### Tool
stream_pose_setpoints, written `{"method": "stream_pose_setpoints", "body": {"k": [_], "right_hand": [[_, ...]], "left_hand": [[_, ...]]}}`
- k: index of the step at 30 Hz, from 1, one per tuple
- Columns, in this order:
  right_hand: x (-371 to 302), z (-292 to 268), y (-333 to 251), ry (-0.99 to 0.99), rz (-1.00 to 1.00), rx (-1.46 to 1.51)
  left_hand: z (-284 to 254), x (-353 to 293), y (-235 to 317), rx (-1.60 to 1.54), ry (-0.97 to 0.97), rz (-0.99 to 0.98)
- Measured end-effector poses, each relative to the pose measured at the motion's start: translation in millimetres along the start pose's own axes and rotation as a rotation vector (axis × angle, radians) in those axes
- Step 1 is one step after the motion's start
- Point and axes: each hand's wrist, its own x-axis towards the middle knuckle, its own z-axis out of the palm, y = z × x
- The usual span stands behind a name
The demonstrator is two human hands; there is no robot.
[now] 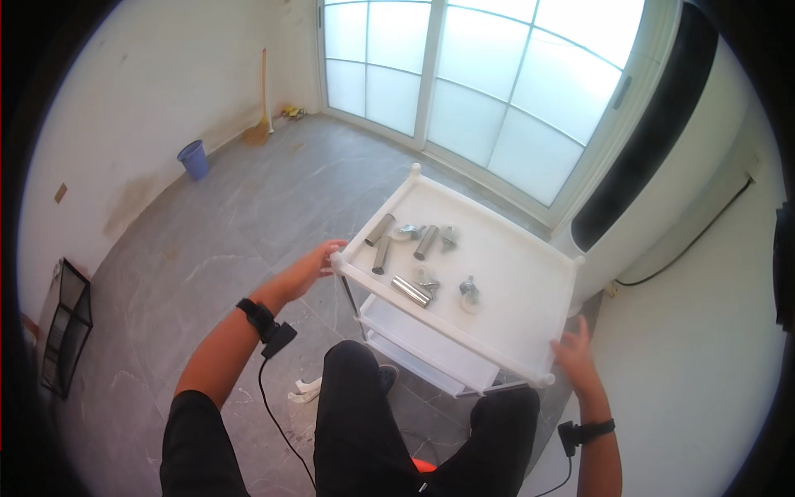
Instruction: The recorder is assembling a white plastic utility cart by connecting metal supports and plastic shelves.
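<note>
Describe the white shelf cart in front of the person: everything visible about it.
The white shelf cart looks like plastic: a rectangular top tray with a raised rim and round corner caps, and a second tray below on thin dark posts. It stands upright on the grey floor near the glass door. Metal tubes and caster wheels lie loose on top. The left hand touches its near-left corner, the right hand its near-right corner.

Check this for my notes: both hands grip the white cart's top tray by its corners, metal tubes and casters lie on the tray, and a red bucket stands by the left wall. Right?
One slip: the bucket is blue, not red, as the head view shows. The rest holds: the left hand and right hand grip corners of the cart's top tray, with tubes and casters lying on it.
</note>
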Motion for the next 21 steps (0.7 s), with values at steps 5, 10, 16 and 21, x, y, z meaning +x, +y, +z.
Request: {"method": "stream_pose_setpoints", "body": {"k": [5, 10, 16, 21], "right_hand": [[47, -49, 0, 0.257, 0.0, 0.027], [80, -56, -23, 0.28, -0.101, -0.036], [109, -55, -33, 0.26, -0.258, -0.443], [105, -64, -90, 0.245, -0.251, -0.534]], "left_hand": [[-38, 48, 54, 0.08, -0.054, -0.037], [-42, 110, 97, 0.218, -0.232, -0.03], [-33, 178, 65, 0.264, -0.509, -0.038], [-27, 217, 32, 0.126, -0.557, 0.154]]}}
